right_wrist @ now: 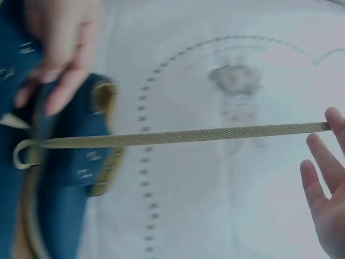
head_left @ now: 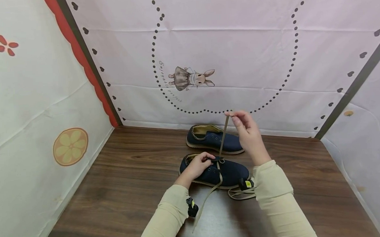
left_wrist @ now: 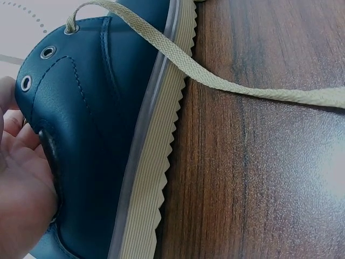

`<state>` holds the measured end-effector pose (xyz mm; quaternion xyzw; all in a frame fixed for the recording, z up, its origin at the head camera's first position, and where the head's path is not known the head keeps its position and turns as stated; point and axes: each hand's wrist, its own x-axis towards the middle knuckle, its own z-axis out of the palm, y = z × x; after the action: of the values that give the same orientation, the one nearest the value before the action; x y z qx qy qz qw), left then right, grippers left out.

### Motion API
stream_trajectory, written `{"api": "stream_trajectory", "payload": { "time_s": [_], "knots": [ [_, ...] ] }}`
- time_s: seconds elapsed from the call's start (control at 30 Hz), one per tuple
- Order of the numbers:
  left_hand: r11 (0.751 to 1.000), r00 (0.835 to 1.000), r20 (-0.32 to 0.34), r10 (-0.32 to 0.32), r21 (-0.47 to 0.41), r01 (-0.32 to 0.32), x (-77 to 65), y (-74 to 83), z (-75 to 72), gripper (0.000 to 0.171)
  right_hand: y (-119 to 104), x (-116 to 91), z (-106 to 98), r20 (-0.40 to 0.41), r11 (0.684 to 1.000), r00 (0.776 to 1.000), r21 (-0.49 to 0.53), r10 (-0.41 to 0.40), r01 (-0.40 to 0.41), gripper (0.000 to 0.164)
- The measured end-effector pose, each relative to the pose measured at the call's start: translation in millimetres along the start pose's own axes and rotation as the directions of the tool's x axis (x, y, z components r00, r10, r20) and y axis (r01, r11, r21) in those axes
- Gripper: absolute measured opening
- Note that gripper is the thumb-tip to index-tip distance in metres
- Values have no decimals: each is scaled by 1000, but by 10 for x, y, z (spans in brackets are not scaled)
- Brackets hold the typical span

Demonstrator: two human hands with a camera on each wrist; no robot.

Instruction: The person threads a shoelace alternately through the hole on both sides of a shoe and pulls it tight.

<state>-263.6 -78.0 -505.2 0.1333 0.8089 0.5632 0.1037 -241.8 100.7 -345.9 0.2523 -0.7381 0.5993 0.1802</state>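
A navy lace-up shoe with a ridged tan sole stands on the wooden table, toe to the right. My left hand grips its eyelet flap, the fingers reaching in at the shoe opening; in the left wrist view the hand is beside bare eyelets. Raised above the shoe, my right hand pinches the end of a tan flat shoelace, pulled taut up from the shoe. In the right wrist view this lace runs straight to the fingertips. The lace's other end hangs over the near side onto the table.
Behind it stands the matching navy shoe, with no lace in its eyelets. A looped tan lace lies by the near shoe's toe, partly behind my right sleeve. Printed cloth walls enclose the wooden table at the back and sides.
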Motion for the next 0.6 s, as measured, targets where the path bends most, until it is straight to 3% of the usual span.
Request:
{"api": "stream_trajectory", "payload": {
  "time_s": [0.13,0.3,0.6],
  "knots": [
    [1000,1000,-5,-6,-3,6,5,-7,2,20,-163,60,-47,-38,992,992,34,-120,122,15],
    [1000,1000,-3,-11,2,11,17,-22,-10,20,-230,109,-105,-93,962,963,77,-254,261,14],
    [1000,1000,10,-12,-28,12,29,-32,-19,20,-314,80,-132,-160,934,933,104,-323,341,14]
  ]
}}
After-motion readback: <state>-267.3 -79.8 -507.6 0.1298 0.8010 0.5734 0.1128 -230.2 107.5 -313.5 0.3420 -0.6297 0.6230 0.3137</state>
